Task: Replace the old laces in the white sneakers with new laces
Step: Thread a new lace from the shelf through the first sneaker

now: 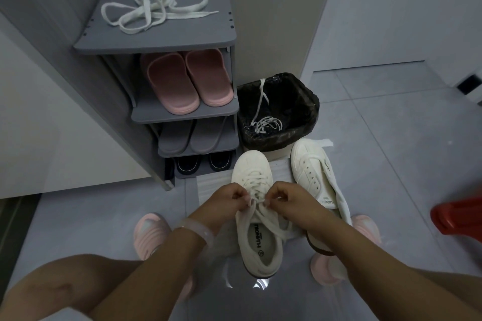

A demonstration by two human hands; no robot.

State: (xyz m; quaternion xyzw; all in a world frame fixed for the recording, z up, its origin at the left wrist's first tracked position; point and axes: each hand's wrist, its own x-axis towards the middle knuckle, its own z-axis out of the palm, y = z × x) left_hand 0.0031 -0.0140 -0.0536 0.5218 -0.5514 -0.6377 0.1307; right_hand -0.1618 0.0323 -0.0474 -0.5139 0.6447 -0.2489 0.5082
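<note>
Pinching lace (257,190) w/ both hands, left sneaker (254,219).

Laced white sneaker (257,219) upright on floor, toe pointing away. Unlaced sneaker (317,180) just right, tongue flopped open. Loose white lace (154,9) tangled atop shelf; thin lace (266,118) in bin.

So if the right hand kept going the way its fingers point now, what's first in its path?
The right hand points inward across the laced sneaker, pinching its lace. Straight on, it would likely meet the left hand fingertips first; they look almost touching, though depth is unclear.
</note>
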